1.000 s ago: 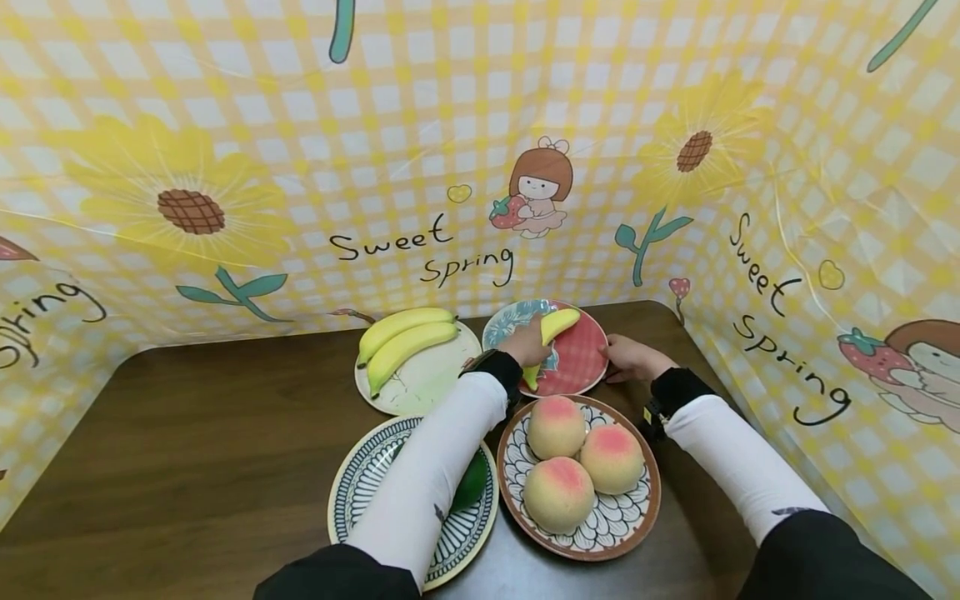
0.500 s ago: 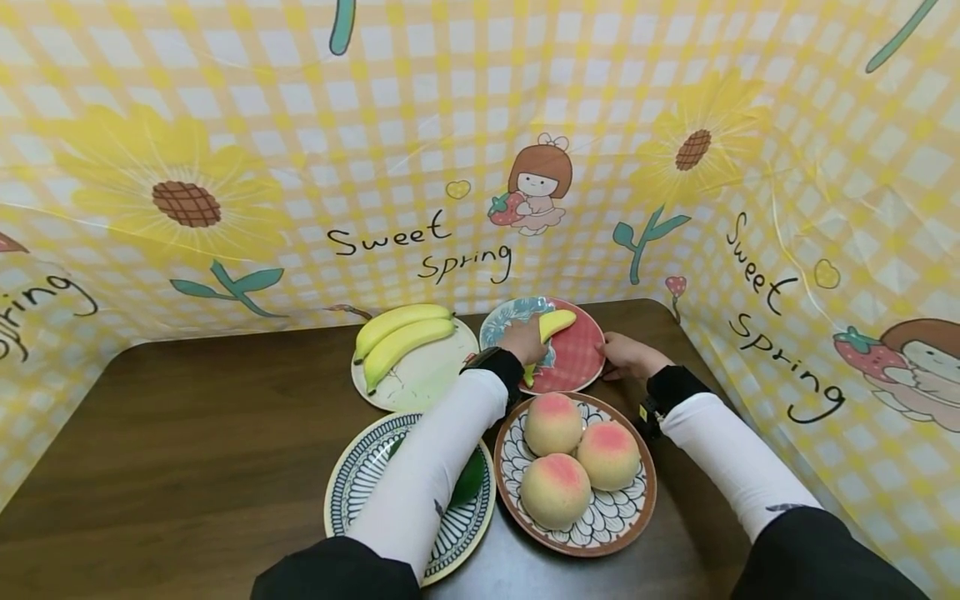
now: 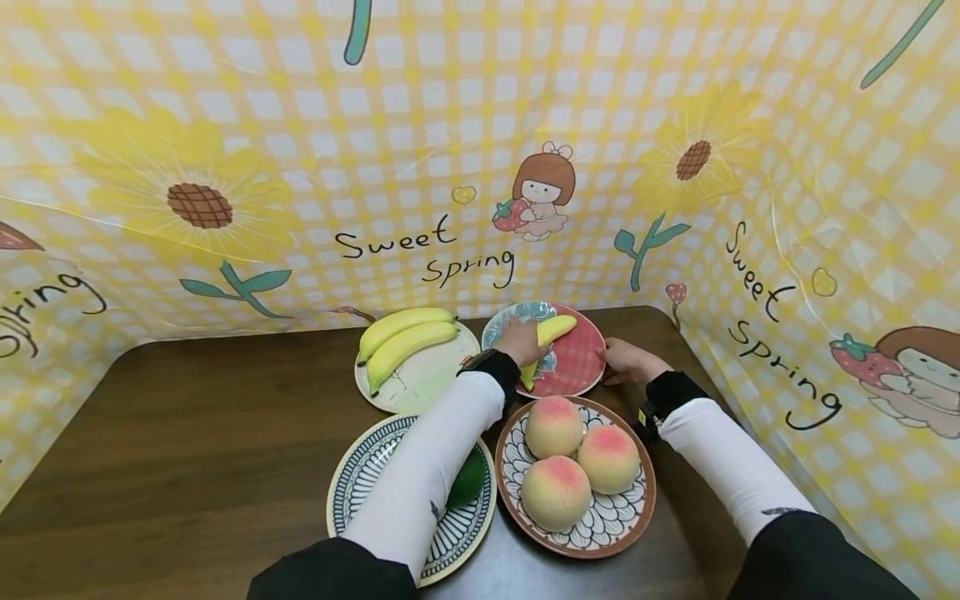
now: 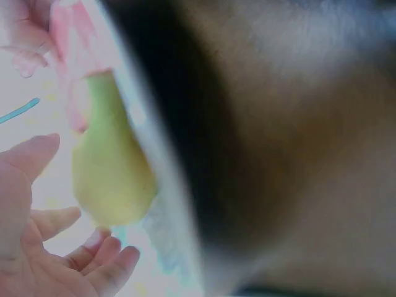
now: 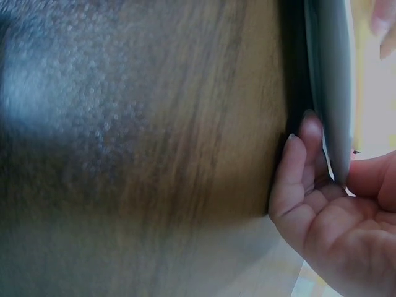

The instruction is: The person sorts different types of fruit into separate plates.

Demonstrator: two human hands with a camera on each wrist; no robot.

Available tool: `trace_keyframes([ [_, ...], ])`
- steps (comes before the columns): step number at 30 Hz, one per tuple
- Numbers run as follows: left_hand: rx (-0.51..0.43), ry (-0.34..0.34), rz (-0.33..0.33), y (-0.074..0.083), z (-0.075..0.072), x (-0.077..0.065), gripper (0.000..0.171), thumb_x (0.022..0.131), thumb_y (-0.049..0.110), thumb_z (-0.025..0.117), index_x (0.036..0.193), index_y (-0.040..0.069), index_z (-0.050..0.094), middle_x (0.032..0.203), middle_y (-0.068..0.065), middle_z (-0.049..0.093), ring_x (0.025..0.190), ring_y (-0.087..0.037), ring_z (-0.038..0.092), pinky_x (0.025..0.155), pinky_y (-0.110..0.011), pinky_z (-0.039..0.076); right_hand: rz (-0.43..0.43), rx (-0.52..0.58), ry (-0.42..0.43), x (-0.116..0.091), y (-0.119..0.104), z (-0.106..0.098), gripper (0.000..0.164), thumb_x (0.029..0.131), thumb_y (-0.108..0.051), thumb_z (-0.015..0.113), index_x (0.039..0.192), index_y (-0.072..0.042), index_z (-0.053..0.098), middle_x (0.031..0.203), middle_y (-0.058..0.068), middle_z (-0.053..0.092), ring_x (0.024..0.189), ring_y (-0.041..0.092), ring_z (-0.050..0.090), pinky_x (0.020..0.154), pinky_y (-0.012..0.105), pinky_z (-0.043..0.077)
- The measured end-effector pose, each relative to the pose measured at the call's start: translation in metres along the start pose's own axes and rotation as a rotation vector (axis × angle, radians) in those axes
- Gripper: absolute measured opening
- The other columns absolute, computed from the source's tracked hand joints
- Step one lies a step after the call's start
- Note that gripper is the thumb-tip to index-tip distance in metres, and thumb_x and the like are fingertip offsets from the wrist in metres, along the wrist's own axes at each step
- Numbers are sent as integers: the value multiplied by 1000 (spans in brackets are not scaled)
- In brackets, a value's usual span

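A yellow banana [image 3: 557,328] lies on the red and blue plate [image 3: 579,367] at the back of the table. My left hand [image 3: 517,340] is over the plate's left part, beside the banana, and hides its middle in the head view. In the left wrist view the fingers of the left hand [image 4: 55,247] are spread, with the thumb apart from the banana's rounded end [image 4: 114,185]. At the plate's right edge my right hand [image 3: 628,360] grips the rim, its thumb on top and its curled fingers [image 5: 294,167] below, as the right wrist view shows.
Two bananas [image 3: 412,343] lie on a pale plate [image 3: 431,387] to the left. Nearer stand a brown-rimmed plate [image 3: 517,521] with three peaches [image 3: 557,493] and a blue-patterned plate [image 3: 352,475] with a smooth green object [image 3: 468,481], partly under the left sleeve. Gingham cloth hangs behind.
My left hand has loosened from the banana and shifted slightly left, so more of the banana shows. The right hand stays at the plate's rim.
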State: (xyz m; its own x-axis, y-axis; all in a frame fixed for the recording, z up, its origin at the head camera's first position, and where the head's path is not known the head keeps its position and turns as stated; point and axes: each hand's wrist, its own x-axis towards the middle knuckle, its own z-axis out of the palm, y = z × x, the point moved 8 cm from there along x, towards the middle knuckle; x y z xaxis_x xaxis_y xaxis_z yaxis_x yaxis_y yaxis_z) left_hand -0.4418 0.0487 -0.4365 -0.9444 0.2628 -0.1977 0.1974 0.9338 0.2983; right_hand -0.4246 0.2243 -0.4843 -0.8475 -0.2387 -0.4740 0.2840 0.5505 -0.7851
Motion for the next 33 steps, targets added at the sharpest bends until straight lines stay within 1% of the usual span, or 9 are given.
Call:
trace_keyframes([
  [3,7,54,48,-8,-20,-8,63,103,39,60,156,9,42,161,-23,38,152,-38,33,116,-47,44,5,3,-10,0,2,2,41,111,-12,25,144,11,30,88,3,56,74,11,57,72,26,53],
  [6,75,108,106,-22,-48,-19,63,101,34,63,155,8,43,158,-24,41,149,-39,36,117,-48,42,5,7,-20,-1,3,2,44,111,-12,23,148,12,25,93,6,56,77,13,57,76,27,53],
  [9,147,140,103,-47,-71,-28,68,99,33,67,156,7,42,155,-23,44,148,-39,37,117,-49,42,8,15,-19,-2,3,-2,45,111,-11,22,149,13,22,95,7,54,78,13,56,78,28,52],
  [14,164,103,63,-93,-92,-40,79,95,36,71,158,4,35,160,-26,36,153,-42,30,118,-54,40,6,26,-23,-3,5,-7,45,111,-11,21,149,14,21,96,7,55,79,14,57,81,30,53],
  [19,164,46,17,-135,-94,-54,90,92,39,74,161,4,28,165,-27,28,156,-43,25,121,-56,35,-6,33,-35,-3,4,-7,43,110,-11,21,146,14,23,85,1,57,73,11,58,75,27,52],
  [22,189,36,-33,-157,-89,-62,93,90,40,76,161,4,28,165,-27,29,155,-43,26,120,-58,37,-16,32,-48,0,4,-3,38,110,-10,21,140,13,28,76,-4,57,69,8,58,71,25,52],
  [25,203,33,-65,-174,-81,-68,89,90,38,77,159,3,33,163,-27,33,152,-45,32,116,-59,41,-23,26,-59,0,1,2,36,111,-10,21,138,11,30,74,-5,57,68,7,57,70,25,51],
  [28,214,34,-61,-182,-70,-67,80,92,35,75,156,4,39,160,-27,37,148,-47,36,109,-61,47,-21,15,-54,-2,0,3,38,111,-11,22,140,12,29,77,-4,57,70,8,57,71,25,51],
  [33,289,96,-7,-181,-61,-64,61,93,28,75,144,3,55,151,-26,49,140,-50,45,99,-59,54,-20,4,-37,-6,-2,2,40,112,-12,22,142,12,28,79,-2,56,71,9,56,72,25,51],
])
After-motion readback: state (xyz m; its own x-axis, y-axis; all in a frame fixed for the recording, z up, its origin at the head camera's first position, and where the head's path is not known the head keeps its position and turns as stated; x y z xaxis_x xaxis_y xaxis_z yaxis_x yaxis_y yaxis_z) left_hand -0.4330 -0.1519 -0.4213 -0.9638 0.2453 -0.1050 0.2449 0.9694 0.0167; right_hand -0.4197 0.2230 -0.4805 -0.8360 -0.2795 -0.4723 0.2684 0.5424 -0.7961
